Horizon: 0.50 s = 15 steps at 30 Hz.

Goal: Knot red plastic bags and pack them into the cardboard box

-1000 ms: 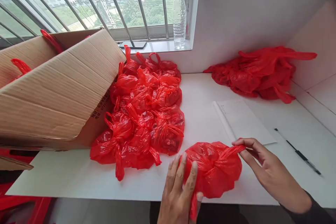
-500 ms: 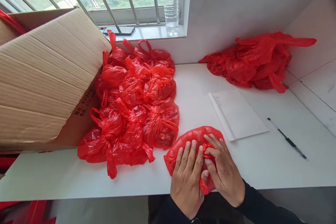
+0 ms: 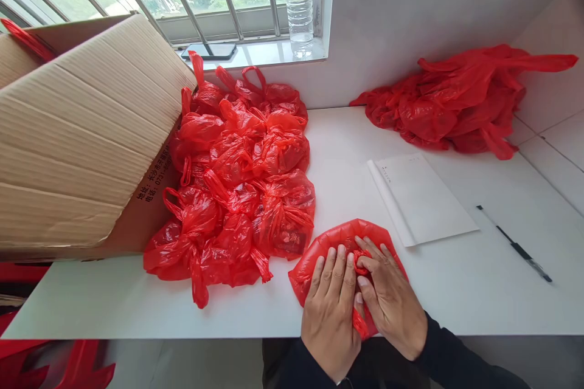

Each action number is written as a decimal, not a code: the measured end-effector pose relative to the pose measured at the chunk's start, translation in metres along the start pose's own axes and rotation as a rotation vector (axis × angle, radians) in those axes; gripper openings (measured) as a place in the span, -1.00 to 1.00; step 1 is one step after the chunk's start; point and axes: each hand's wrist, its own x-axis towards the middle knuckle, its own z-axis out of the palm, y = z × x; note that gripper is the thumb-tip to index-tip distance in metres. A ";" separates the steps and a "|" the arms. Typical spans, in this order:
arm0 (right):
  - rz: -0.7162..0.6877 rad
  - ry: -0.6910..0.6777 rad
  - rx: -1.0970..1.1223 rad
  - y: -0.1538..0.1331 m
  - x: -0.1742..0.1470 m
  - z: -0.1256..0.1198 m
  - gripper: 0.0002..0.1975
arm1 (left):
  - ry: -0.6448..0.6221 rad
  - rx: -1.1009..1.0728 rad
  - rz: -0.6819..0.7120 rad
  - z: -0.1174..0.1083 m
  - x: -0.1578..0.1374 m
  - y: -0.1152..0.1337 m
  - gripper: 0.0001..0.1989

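A red plastic bag (image 3: 333, 236) with a tied knot lies near the table's front edge, under both my hands. My left hand (image 3: 332, 313) rests flat on its left part, fingers stretched out side by side. On the right part lies my right hand (image 3: 387, 298), fingers spread and its index finger bent beside the knot (image 3: 362, 261). A short twisted end of the bag (image 3: 360, 323) sticks out below, between the hands. What the bag contains is hidden. Left of it sits a cluster of knotted red plastic bags (image 3: 237, 194), close together.
A large open cardboard box (image 3: 86, 146) stands at the left. Loose red bags (image 3: 447, 103) are heaped at the back right, behind a white paper sheet (image 3: 424, 200) and a pen (image 3: 515, 246). A phone (image 3: 212, 51) and clear bottle (image 3: 300, 6) occupy the windowsill.
The view has shifted slightly, moving most things a little to the right in the picture. Both hands stay pressed on the bag, whose right side shows a little wider.
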 end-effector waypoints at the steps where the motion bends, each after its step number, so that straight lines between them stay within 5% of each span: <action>1: 0.004 0.001 0.016 0.001 -0.001 0.002 -0.73 | -0.006 0.008 -0.001 0.001 -0.001 0.000 -0.42; 7: 0.165 -0.012 0.332 0.011 -0.006 -0.001 -0.79 | -0.047 -0.006 -0.029 -0.002 -0.009 0.001 -0.37; 11: 0.496 0.065 0.616 0.030 -0.001 -0.023 -0.76 | 0.070 -0.137 -0.205 -0.008 -0.024 -0.003 -0.46; 15: 0.622 0.102 0.723 0.047 0.002 -0.034 -0.65 | 0.217 -0.114 -0.354 -0.005 -0.034 -0.010 -0.48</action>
